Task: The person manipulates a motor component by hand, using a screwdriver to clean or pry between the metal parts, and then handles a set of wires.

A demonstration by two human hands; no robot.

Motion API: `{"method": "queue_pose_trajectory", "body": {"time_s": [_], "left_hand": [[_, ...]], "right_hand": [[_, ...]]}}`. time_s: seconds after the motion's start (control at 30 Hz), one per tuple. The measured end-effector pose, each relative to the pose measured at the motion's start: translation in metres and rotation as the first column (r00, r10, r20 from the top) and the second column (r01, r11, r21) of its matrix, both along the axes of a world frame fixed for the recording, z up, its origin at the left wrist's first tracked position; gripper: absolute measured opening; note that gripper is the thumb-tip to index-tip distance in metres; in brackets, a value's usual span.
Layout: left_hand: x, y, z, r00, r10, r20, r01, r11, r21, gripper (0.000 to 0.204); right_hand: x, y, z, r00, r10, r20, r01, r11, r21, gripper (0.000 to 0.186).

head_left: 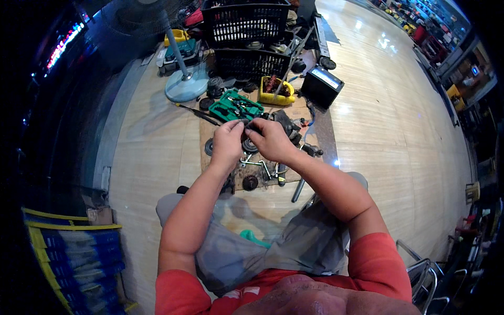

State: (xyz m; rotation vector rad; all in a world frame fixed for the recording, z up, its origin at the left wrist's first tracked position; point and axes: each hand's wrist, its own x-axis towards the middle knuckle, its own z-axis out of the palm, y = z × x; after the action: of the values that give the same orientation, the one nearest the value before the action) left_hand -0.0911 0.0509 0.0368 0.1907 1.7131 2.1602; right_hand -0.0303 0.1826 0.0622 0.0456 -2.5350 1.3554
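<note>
A: Where does the work stand?

B: Partway, I'd judge. The bare left hand [229,142] and bare right hand [270,139] meet in one grip, fingertips pressed together and seemingly pinching a small dark piece [246,124]; it is too hidden to name

A: So what is done, and what is left?

B: Parts lie loose on the brown cardboard sheet [207,172] on the floor: a dark ridged round part [251,145] just below the grip, and a dark toothed gear [250,182] farther below, nearer the person. Nothing there looks fitted together, so I'd say most of the joining is left; whether the piece in the fingers is finished, I cannot tell

A: And the containers?

B: Just beyond the grip sits an opened green plastic tool case [227,98] with dark tools in it. Beyond the grip and to its right, a yellow plastic tub [276,100] holds dark reddish lumps, too small to identify. Farthest beyond, two black slatted plastic crates [247,63] stand one above the other; the upper has things showing through its slats, but I cannot make them out
</note>
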Motion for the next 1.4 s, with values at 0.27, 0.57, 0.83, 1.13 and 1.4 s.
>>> {"method": "queue_pose_trajectory", "body": {"time_s": [0.27, 0.57, 0.83, 1.13, 1.4], "left_hand": [[0.0, -0.006, 0.012, 0.987, -0.094, 0.131, 0.027, 0.897, 0.441, 0.021], [-0.011, -0.013, 0.012, 0.986, -0.089, 0.139, 0.004, 0.855, 0.518, 0.016], [-0.012, -0.014, 0.016, 0.986, -0.051, 0.159, -0.036, 0.865, 0.5, 0.019], [-0.008, -0.013, 0.021, 0.988, -0.057, 0.141, -0.02, 0.869, 0.495, 0.017], [-0.008, -0.014, 0.017, 0.988, -0.078, 0.132, 0.0, 0.861, 0.508, 0.016]], "right_hand": [[0.003, -0.014, -0.003, 0.998, 0.018, 0.06, -0.009, 0.989, -0.147, 0.02], [-0.006, -0.013, -0.008, 0.966, 0.041, 0.254, 0.031, 0.962, -0.271, 0.023], [-0.012, -0.013, -0.021, 0.984, -0.007, 0.179, 0.066, 0.942, -0.328, 0.025], [-0.009, -0.01, -0.014, 0.99, 0.092, 0.107, -0.033, 0.888, -0.458, 0.02], [-0.008, -0.01, -0.016, 1.0, 0.009, 0.019, -0.003, 0.962, -0.273, 0.02]]}}
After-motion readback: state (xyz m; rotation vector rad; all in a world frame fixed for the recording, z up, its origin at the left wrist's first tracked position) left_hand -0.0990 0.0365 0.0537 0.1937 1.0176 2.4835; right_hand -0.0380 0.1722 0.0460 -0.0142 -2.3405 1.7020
